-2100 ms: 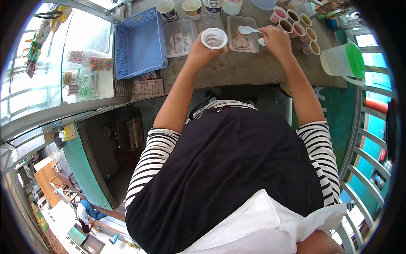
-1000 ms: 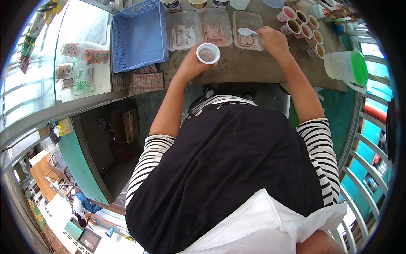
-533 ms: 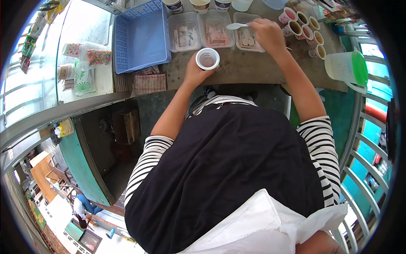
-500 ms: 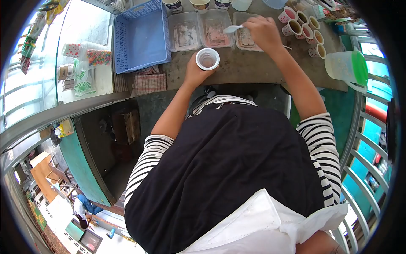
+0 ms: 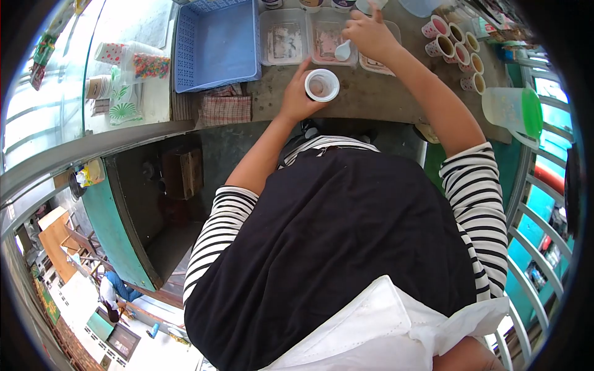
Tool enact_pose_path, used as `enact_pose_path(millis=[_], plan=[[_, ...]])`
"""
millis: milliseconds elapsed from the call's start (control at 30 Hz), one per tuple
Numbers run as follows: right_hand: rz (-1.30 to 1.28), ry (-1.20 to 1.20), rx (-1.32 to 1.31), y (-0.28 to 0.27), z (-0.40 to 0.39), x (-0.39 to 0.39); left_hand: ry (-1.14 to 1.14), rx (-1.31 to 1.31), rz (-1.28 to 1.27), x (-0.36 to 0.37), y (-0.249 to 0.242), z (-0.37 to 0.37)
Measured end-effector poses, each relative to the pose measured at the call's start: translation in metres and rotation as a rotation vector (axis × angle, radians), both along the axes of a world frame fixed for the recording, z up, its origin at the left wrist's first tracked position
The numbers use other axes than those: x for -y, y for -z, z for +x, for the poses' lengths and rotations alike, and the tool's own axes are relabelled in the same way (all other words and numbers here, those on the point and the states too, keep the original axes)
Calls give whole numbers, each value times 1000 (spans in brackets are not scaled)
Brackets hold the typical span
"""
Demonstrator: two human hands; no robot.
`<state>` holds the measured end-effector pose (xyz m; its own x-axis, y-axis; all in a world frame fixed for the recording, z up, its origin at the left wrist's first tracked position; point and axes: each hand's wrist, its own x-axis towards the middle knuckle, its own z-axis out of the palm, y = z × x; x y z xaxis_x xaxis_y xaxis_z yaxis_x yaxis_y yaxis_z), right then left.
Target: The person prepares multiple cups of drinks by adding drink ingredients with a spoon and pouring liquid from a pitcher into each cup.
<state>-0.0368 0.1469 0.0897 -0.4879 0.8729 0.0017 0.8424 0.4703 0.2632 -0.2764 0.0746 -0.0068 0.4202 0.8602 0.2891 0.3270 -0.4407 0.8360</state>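
Observation:
My left hand (image 5: 299, 99) is wrapped round a paper cup (image 5: 322, 85) with a white rim, held upright over the near edge of the counter. A little pale stuff shows at the bottom of the cup. In my right hand (image 5: 372, 38) is a white plastic spoon (image 5: 342, 51), its bowl hanging over the middle tub (image 5: 323, 37) of pinkish powder. Fingers of that hand reach up to the whitish container (image 5: 369, 6) at the top edge. To the left stands a clear tub (image 5: 283, 38) of whitish powder; another tub (image 5: 378, 65) is partly hidden under my right hand.
A blue basket (image 5: 218, 52) stands left of the tubs, with a checked cloth (image 5: 226, 109) in front. Several patterned cups (image 5: 439, 46) with dark contents and a green-lidded jug (image 5: 510, 110) are at the right. A bag of coloured sprinkles (image 5: 147, 65) lies far left.
My right hand has moved up and slightly left, with the spoon now pointing down and fingers at the whitish container. The cup in my left hand stays near the counter edge.

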Motion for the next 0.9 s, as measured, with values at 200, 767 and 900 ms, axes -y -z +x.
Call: enact_pose_path(millis=[200, 767, 900], plan=[[24, 105, -57, -8, -3, 23, -7, 111, -78, 2, 0, 0], [122, 108, -238, 15, -35, 32, 34, 49, -56, -1, -4, 3], [92, 65, -235, 5, -42, 45, 39, 25, -52, 0, -9, 4]])
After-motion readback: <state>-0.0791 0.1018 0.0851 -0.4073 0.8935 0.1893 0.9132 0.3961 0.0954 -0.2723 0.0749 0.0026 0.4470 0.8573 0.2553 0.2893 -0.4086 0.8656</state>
